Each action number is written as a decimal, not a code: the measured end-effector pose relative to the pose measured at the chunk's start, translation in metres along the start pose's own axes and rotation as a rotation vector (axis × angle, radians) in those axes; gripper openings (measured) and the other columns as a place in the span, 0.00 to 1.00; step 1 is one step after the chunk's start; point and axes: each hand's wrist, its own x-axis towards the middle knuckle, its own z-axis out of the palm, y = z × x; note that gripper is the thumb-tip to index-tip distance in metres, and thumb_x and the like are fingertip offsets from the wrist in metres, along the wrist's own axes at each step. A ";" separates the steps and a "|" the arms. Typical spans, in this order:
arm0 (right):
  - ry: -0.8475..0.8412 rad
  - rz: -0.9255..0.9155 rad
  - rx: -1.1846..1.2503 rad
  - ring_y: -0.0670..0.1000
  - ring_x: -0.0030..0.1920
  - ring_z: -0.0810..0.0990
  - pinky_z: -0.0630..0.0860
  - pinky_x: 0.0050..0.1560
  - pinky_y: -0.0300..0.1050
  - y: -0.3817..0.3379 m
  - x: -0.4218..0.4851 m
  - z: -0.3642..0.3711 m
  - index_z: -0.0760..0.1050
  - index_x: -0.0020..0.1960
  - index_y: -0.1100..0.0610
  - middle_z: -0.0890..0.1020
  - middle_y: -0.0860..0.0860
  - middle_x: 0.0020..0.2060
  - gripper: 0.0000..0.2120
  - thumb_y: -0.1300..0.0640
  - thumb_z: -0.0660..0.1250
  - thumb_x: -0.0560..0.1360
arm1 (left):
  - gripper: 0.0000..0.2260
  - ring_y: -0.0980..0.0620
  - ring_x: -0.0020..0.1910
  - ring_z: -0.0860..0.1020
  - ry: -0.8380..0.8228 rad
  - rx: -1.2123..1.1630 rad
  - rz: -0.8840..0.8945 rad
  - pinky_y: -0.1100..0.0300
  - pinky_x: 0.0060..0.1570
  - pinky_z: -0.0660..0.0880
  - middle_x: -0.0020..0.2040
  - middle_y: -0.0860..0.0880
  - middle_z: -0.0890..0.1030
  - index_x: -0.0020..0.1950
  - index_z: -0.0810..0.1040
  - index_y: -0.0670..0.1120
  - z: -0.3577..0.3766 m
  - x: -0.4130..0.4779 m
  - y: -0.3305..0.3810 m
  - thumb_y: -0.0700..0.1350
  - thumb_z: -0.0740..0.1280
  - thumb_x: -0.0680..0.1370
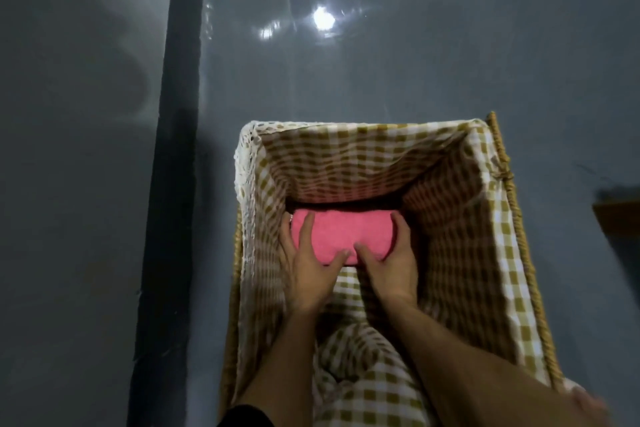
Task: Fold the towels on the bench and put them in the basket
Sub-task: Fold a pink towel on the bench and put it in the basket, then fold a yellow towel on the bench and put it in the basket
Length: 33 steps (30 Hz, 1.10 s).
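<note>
A folded pink towel point(349, 232) lies deep inside the wicker basket point(519, 236), which is lined with yellow-and-white checked cloth. Both my arms reach down into the basket. My left hand point(308, 274) holds the towel's left end, fingers over its top and thumb at its near edge. My right hand point(391, 263) grips the right end, fingers curled round the side and thumb on top. The towel sits against the far part of the basket's bottom.
The basket stands on a glossy grey floor with a bright light reflection point(323, 19). A dark stripe point(173, 149) runs along the floor to the left. A brown edge point(620, 218) shows at the far right.
</note>
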 end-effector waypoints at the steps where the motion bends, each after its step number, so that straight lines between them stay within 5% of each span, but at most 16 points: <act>1: -0.020 -0.011 -0.018 0.52 0.69 0.68 0.60 0.59 0.33 0.004 0.001 0.002 0.57 0.77 0.53 0.69 0.53 0.71 0.40 0.55 0.74 0.71 | 0.40 0.52 0.76 0.51 0.004 0.014 0.011 0.64 0.69 0.52 0.78 0.49 0.48 0.75 0.62 0.55 0.002 0.002 -0.006 0.57 0.76 0.66; 5: -0.037 -0.024 -0.035 0.52 0.69 0.68 0.60 0.59 0.32 0.011 0.004 0.000 0.56 0.77 0.54 0.69 0.54 0.71 0.41 0.54 0.74 0.71 | 0.41 0.54 0.75 0.51 -0.011 -0.016 -0.023 0.72 0.65 0.48 0.78 0.50 0.47 0.74 0.64 0.55 0.003 0.006 -0.010 0.54 0.78 0.65; 10: -0.035 0.013 -0.101 0.56 0.65 0.73 0.66 0.61 0.39 -0.012 -0.007 -0.012 0.60 0.76 0.58 0.74 0.59 0.66 0.38 0.56 0.74 0.72 | 0.40 0.49 0.76 0.52 -0.089 0.084 -0.071 0.62 0.70 0.54 0.79 0.49 0.45 0.75 0.62 0.53 -0.015 -0.007 0.017 0.54 0.77 0.67; 15: -0.067 -0.037 -0.096 0.53 0.63 0.75 0.67 0.59 0.35 -0.063 -0.049 -0.050 0.67 0.70 0.60 0.76 0.56 0.64 0.28 0.62 0.71 0.72 | 0.34 0.44 0.73 0.60 -0.199 0.276 0.098 0.51 0.73 0.57 0.75 0.44 0.61 0.71 0.69 0.44 -0.077 -0.026 0.075 0.47 0.76 0.67; 20: -0.044 -0.237 -0.238 0.52 0.61 0.74 0.67 0.62 0.41 -0.119 -0.113 -0.113 0.74 0.64 0.57 0.77 0.53 0.60 0.27 0.56 0.75 0.67 | 0.30 0.43 0.64 0.70 -0.252 0.348 0.214 0.50 0.66 0.66 0.64 0.45 0.73 0.64 0.75 0.43 -0.148 -0.068 0.151 0.46 0.77 0.63; 30: 0.228 -0.363 -0.258 0.49 0.63 0.73 0.65 0.61 0.38 -0.163 -0.257 -0.352 0.76 0.61 0.51 0.77 0.48 0.60 0.27 0.48 0.77 0.65 | 0.27 0.47 0.58 0.76 -0.322 0.309 0.615 0.55 0.61 0.71 0.58 0.47 0.77 0.58 0.79 0.47 -0.181 -0.230 0.339 0.55 0.73 0.61; 33: 0.374 -0.341 -0.213 0.41 0.54 0.73 0.65 0.52 0.23 -0.139 -0.323 -0.433 0.76 0.60 0.51 0.77 0.44 0.53 0.25 0.49 0.78 0.65 | 0.26 0.50 0.63 0.71 -0.359 0.284 0.817 0.59 0.62 0.67 0.63 0.50 0.73 0.63 0.76 0.50 -0.159 -0.301 0.401 0.53 0.76 0.67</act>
